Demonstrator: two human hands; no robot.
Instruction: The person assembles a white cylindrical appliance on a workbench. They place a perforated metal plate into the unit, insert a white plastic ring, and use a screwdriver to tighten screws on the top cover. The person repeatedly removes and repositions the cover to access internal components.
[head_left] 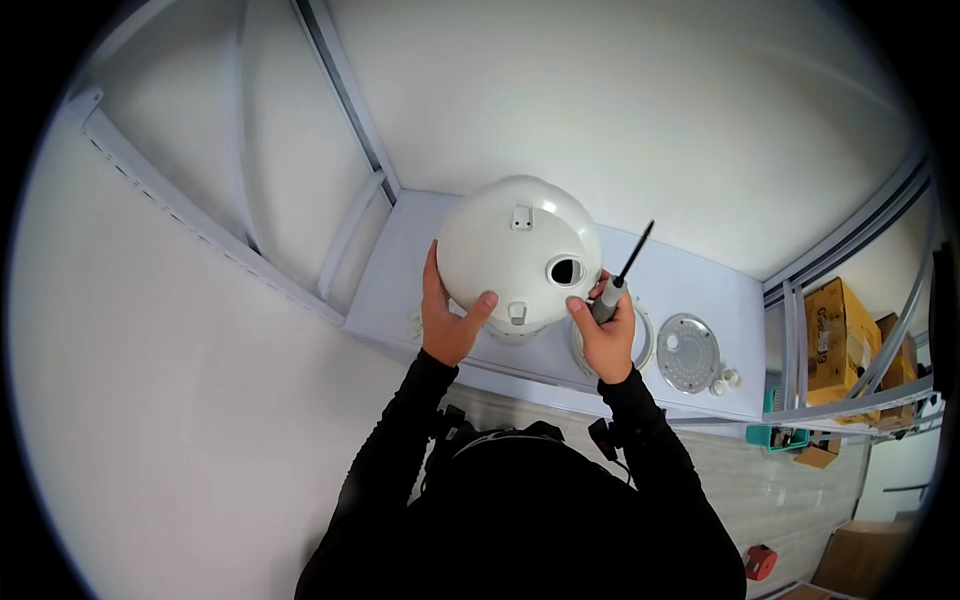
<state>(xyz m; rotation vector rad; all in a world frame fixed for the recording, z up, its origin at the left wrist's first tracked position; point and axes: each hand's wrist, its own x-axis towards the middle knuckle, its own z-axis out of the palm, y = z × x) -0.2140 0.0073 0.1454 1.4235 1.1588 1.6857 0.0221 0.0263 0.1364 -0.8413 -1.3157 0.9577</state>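
Observation:
Between my two hands is a large white rounded housing (490,250), with a round dark hole and two small brackets on its face. My left hand (448,318) grips its lower left edge, thumb on the front. At the lower right edge, my right hand (608,335) steadies the housing with its thumb and also holds a screwdriver (608,300). The screwdriver has a grey handle, and its dark shaft points up and right. Behind my right hand a white ring (649,345) lies on the table, partly hidden. Something pale under the housing is mostly covered.
On the white table (715,280), a round clear perforated disc (690,355) lies right of the ring, beside small white round parts (725,382). Metal frame posts (350,90) rise at the table's ends. Cardboard boxes (838,340) and a teal bin (775,438) stand to the right.

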